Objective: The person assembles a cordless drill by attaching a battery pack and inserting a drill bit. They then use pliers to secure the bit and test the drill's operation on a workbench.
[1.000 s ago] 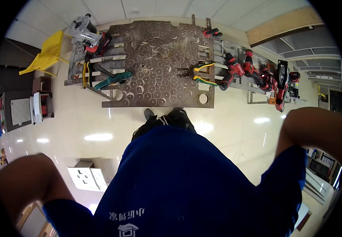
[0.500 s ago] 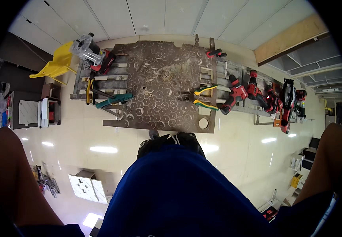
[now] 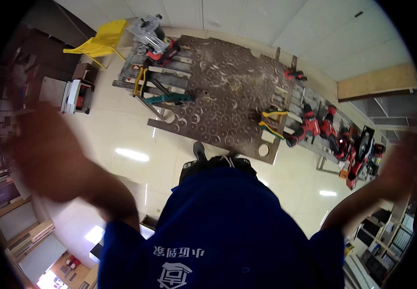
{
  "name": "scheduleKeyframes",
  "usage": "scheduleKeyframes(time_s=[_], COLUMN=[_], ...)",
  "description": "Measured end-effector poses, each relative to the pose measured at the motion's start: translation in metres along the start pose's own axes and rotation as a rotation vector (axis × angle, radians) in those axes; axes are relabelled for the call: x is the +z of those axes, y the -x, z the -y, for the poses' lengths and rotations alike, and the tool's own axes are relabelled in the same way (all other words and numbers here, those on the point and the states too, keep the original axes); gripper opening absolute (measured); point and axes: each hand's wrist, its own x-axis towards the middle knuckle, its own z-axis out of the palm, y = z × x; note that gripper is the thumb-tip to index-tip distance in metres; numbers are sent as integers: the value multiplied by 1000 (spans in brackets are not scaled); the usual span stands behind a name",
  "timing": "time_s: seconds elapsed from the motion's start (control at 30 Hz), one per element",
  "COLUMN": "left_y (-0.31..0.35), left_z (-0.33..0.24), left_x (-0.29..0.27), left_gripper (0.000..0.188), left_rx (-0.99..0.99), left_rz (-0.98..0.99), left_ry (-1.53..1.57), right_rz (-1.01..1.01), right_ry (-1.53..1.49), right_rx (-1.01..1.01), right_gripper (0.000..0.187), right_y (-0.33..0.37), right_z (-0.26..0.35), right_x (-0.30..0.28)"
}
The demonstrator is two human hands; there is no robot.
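Left hand (image 3: 45,149) raised wide at the left edge, blurred with motion, palm broad and apparently empty — finger spread not clear enough to tell the grip. Right hand (image 3: 403,166) lifted at the far right rim, also smeared; grip cannot be told there either, nothing visibly held. Both well apart from every tool, nearest only to the blue shirt (image 3: 228,231) filling the lower middle, white printed emblem and characters on its front, read upside down here.

Half a second ago only forearms at the lower corners; now both arms swung higher and outward, and the view tilted so the bench slants toward the upper right.

Beyond the dark shoes (image 3: 208,161), on the cream tile floor (image 3: 136,139): a brown perforated work table (image 3: 228,103) dusted with pale shavings. Teal clamp (image 3: 170,99) at its left edge, yellow-handled pliers (image 3: 272,120) at its right. Silver-and-red circular saw (image 3: 153,36) on slats at the upper left, beside a yellow plastic chair (image 3: 97,41). Row of red power tools (image 3: 333,135) along the right rack — a pale wooden plank (image 3: 377,82) above them.
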Motion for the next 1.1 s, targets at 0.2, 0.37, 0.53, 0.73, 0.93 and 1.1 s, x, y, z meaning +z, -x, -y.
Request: scheduleKeyframes(time_s=[0.2,0.37,0.53,0.73,0.93,1.1], left_y=[258,256,166,167,255,327], left_z=[20,69,94,53,14,-3], left_x=[85,85,169,239,250,298], left_gripper=[45,56,46,45,42,32], left_rx=[-1104,-1100,-576,-320,-931,-1194], left_rz=[1254,1032,1126,1279,1321,1203], left_ry=[214,191,327,251,641,780], right_rz=[1241,964,408,430,571,443], right_ry=[-124,-489,-155,-544,-518,-619], right_rx=[390,887,550,665,774,870], right_gripper=[37,43,39,35,32,32], right_y=[298,183,152,152,247,289], right_z=[-29,37,32,57,58,27], right_x=[166,176,195,206,223,208])
